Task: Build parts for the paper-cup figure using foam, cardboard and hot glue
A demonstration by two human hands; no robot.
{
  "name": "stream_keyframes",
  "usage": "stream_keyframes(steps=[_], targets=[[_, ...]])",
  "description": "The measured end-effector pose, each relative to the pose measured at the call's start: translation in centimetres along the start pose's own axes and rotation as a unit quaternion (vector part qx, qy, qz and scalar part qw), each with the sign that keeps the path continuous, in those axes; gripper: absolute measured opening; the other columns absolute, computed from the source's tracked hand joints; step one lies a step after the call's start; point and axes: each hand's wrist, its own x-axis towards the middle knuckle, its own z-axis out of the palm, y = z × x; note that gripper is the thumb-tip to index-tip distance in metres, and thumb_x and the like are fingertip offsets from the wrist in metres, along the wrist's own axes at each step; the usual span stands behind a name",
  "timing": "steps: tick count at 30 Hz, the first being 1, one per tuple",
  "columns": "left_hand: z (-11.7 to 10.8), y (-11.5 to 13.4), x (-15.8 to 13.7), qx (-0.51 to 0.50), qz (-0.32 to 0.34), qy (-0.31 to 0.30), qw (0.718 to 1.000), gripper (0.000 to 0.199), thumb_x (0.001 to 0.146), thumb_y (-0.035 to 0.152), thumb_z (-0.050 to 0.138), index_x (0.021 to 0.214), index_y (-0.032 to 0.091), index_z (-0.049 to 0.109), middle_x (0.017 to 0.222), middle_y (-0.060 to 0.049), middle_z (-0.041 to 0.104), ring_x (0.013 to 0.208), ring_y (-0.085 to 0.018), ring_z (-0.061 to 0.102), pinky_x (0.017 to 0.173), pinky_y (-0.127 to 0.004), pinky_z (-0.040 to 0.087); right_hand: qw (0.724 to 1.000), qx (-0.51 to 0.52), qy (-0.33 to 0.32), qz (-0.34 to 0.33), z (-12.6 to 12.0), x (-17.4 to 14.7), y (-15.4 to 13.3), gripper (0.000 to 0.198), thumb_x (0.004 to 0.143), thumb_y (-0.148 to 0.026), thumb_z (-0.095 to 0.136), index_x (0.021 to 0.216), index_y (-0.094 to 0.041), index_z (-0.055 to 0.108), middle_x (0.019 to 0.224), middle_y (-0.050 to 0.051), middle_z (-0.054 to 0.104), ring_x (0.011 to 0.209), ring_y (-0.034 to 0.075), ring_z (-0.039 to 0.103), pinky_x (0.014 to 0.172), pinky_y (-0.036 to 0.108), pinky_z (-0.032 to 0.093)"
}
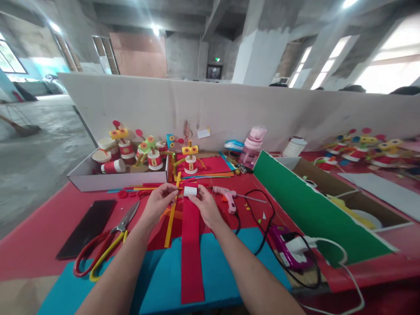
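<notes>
A long red paper strip [192, 262] runs toward me over the blue sheet, its far end turned over to show a white face. My right hand [206, 208] is closed on that far end, thumb in front and fingers behind. Just left of it, my left hand [163, 201] has its fingertips pinched together; whatever lies between them is too small to make out. A yellow paper strip [170, 223] passes beside the left fingertips. Right of the right hand lies a pink glue gun [227, 195]. Large scissors [113, 236] with red and yellow handles lie left of my left forearm.
A black phone [87, 227] lies at left. Behind it, a white box [118, 181] holds paper-cup figures; another cup figure [190, 162] stands at the back. A purple power strip [290, 249] with cables and a green-sided box [315, 210] occupy the right.
</notes>
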Motion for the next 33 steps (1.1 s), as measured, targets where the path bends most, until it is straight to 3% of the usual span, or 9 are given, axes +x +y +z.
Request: stream_keyframes(steps=[8,13,17,23,28,33], targets=[[0.2,0.1,-0.4,-0.064,-0.006,-0.056,0.996,0.026,0.072,0.031,0.071,0.090,0.015,0.061,0.070,0.001,0.061,0.059,-0.009,0.055,0.054,-0.019,0.042,0.999,-0.018,-0.045,-0.013,0.0,-0.2,0.0,0.033,0.075,-0.024,0.069,0.106,-0.023,0.060,0.107,0.001,0.065,0.102,0.018,0.059,0.093,0.032,0.045],[0.0,-0.3,-0.2,-0.051,-0.010,0.001,0.999,0.025,0.069,0.034,0.073,0.080,0.016,0.060,0.060,0.003,0.057,0.051,-0.008,0.050,0.051,-0.020,0.040,0.998,-0.030,-0.053,-0.016,0.2,-0.2,0.1,0.032,0.076,-0.026,0.068,0.107,-0.023,0.058,0.110,0.002,0.065,0.104,0.018,0.059,0.094,0.033,0.045],[0.0,0.0,-0.1,0.023,0.037,0.077,0.996,0.024,0.068,0.038,0.072,0.071,0.016,0.063,0.061,0.002,0.059,0.052,-0.009,0.050,0.050,-0.020,0.039,0.998,-0.061,-0.026,-0.021,0.0,-0.1,0.4,0.034,0.077,-0.029,0.067,0.109,-0.023,0.057,0.112,0.004,0.065,0.106,0.019,0.059,0.093,0.034,0.045],[0.9,-0.4,-0.3,0.138,0.083,0.003,0.987,0.023,0.070,0.036,0.070,0.082,0.017,0.071,0.070,-0.002,0.068,0.062,-0.014,0.058,0.058,-0.024,0.044,0.996,-0.085,-0.006,-0.040,-0.3,0.2,1.0,0.035,0.077,-0.032,0.067,0.109,-0.022,0.056,0.112,0.004,0.065,0.106,0.020,0.059,0.094,0.035,0.044],[1.6,-1.0,-0.4,0.146,0.071,0.050,0.985,0.020,0.070,0.035,0.069,0.076,0.017,0.072,0.075,-0.003,0.072,0.069,-0.017,0.063,0.067,-0.027,0.047,0.996,-0.066,-0.009,-0.055,0.0,0.2,0.9,0.031,0.078,-0.030,0.065,0.107,-0.023,0.057,0.112,0.004,0.065,0.105,0.019,0.060,0.096,0.035,0.044],[1.8,-1.4,-0.3,0.089,0.046,0.047,0.994,0.023,0.068,0.038,0.071,0.077,0.016,0.073,0.075,-0.003,0.072,0.070,-0.017,0.063,0.068,-0.027,0.048,0.998,-0.048,0.000,-0.039,0.1,0.1,0.9,0.031,0.077,-0.030,0.066,0.106,-0.023,0.057,0.110,0.003,0.065,0.102,0.019,0.061,0.095,0.036,0.044]])
